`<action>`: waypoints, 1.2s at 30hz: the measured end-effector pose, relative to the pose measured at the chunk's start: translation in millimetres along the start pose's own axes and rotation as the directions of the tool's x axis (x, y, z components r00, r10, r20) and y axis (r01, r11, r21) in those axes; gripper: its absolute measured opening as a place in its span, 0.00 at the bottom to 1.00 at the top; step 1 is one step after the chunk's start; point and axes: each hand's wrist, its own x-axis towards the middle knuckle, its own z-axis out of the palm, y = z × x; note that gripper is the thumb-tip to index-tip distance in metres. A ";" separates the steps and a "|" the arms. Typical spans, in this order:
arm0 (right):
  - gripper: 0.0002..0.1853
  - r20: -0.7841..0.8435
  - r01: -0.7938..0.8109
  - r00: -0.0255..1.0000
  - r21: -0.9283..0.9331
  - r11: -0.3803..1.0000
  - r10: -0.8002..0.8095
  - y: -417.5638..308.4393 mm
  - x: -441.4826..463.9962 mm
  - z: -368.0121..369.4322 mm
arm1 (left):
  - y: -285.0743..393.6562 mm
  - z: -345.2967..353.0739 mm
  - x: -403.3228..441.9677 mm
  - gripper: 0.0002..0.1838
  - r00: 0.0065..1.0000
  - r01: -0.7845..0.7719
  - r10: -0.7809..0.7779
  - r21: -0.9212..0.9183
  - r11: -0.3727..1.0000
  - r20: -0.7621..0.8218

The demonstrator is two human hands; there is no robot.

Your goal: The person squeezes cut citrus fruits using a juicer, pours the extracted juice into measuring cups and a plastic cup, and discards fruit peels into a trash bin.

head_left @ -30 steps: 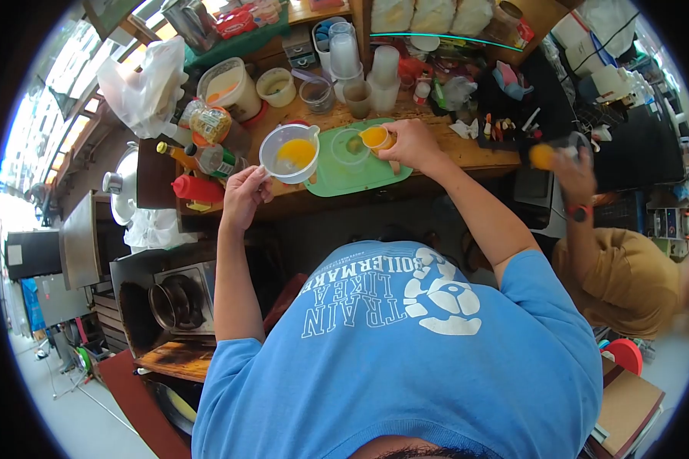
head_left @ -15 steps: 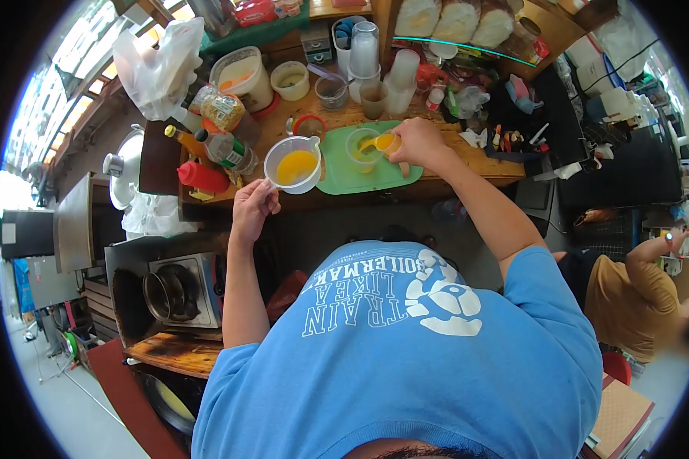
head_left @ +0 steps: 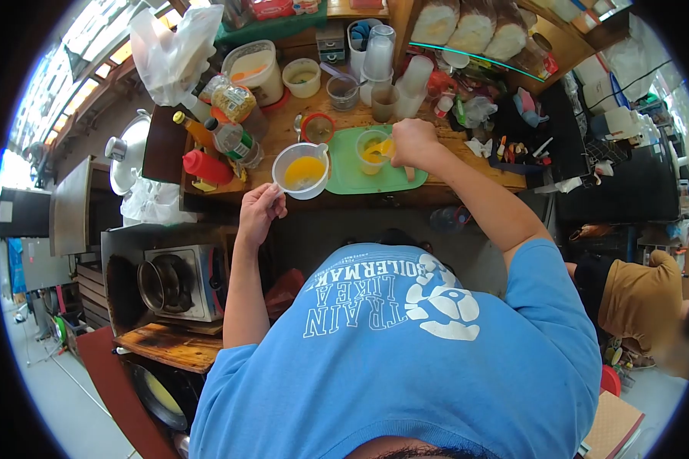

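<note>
My left hand (head_left: 262,210) pinches the handle of a translucent plastic measuring jug (head_left: 281,158), held at the table's front edge. Yellow liquid covers part of the jug's bottom. In my right hand (head_left: 416,144) is a small yellow cup (head_left: 386,148), tipped steeply toward a clear plastic cup (head_left: 364,141). Yellow liquid shows inside that clear cup, which stands on a green cutting board (head_left: 343,180). My right fingers partly hide the small cup. A small red-rimmed container (head_left: 318,128) sits just behind the jug.
A red squeeze bottle (head_left: 207,167) and other bottles stand left of the jug. Tubs, stacked clear cups (head_left: 379,57) and an opaque cup (head_left: 383,102) line the back. A black tray (head_left: 519,159) is at right. A person in a tan shirt (head_left: 639,302) is farther right.
The small yellow cup is tipped more steeply into the clear cup. The clear cup shows more yellow. The whole view has shifted slightly, and the person at right has bent lower.
</note>
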 end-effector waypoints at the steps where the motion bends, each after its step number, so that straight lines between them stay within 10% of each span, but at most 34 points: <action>1: 0.25 0.001 0.003 1.000 -0.005 1.000 -0.003 -2.2 0.5 -0.8 | -0.7 0.1 -0.9 0.12 1.000 -0.002 0.002 -0.004 1.000 -0.003; 22: 0.09 -0.233 0.135 0.936 -0.449 0.883 -0.262 -54.4 24.0 29.1 | -17.2 -0.6 -30.6 0.12 0.997 -0.028 0.024 -0.052 0.998 -0.075; 36: 0.11 -0.259 0.325 0.711 -0.703 0.632 -0.654 -37.6 22.7 40.9 | -34.4 38.1 -38.0 0.13 0.989 -0.076 0.072 -0.023 0.997 -0.130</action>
